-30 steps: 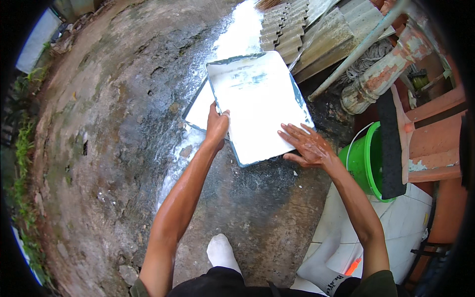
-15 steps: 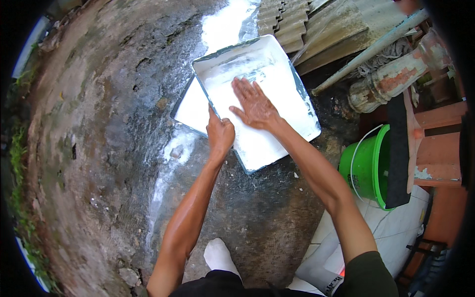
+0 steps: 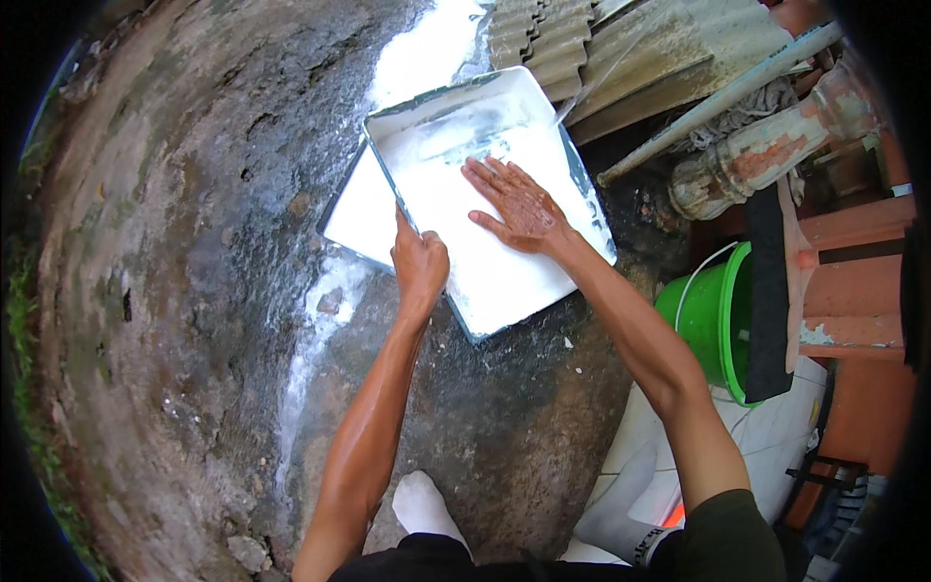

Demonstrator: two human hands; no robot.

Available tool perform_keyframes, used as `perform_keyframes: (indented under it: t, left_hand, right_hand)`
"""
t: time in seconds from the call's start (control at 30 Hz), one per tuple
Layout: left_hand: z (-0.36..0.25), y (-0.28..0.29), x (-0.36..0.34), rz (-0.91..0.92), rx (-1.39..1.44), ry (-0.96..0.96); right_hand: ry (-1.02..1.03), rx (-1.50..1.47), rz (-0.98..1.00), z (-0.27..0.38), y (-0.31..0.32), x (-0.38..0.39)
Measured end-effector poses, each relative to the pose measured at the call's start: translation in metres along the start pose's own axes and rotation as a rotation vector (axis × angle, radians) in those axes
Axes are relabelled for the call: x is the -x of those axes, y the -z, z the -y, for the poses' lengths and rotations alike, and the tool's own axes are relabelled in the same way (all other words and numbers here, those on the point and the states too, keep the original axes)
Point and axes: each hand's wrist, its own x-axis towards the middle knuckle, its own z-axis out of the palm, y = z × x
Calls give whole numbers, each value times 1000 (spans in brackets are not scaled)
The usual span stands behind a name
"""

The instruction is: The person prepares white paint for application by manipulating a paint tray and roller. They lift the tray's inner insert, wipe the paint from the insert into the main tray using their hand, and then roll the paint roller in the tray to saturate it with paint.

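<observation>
A rectangular tray (image 3: 529, 286) with raised sides and a dark blue-grey rim lies tilted across the ground ahead of me. Its inside is bright white, with darker patches showing near the far wall. My left hand (image 3: 420, 267) is closed round its left rim. Flat on the white inner surface lies my right hand (image 3: 524, 211), its fingers stretched out and the thumb apart. Under the tray's left side a second white panel or tray (image 3: 357, 209) with a dark edge sticks out; most of it is covered.
White foam or liquid (image 3: 417, 58) spreads over the rough wet ground (image 3: 194, 291). Corrugated sheets (image 3: 543, 44), a pole (image 3: 718, 102) and a peeling column (image 3: 766, 155) lie at the far right. A green bucket (image 3: 700, 315) stands on the right beside white tiles (image 3: 776, 427).
My right hand has slid to the right across the tray's inside, fingers still spread. The left hand keeps its hold on the rim. The whole view has shifted slightly.
</observation>
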Motion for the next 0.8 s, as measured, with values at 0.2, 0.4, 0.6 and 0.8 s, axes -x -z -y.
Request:
perform_keyframes:
  t: [0.2,0.4,0.6,0.8]
  left_hand:
    - [-1,-1,-1,5,-49,9]
    - [3,-1,2,-14,-22,-43]
    - [-21,29,-24,76,-23,16]
    - [-69,71,-47,154,-309,-205]
  right_hand:
    - [-556,-205,-78,-49,-8,-90]
    - [-381,-106,27,-51,-22,-118]
    - [88,-22,186,-103,22,-62]
    - [-2,501,498,-118,69,-37]
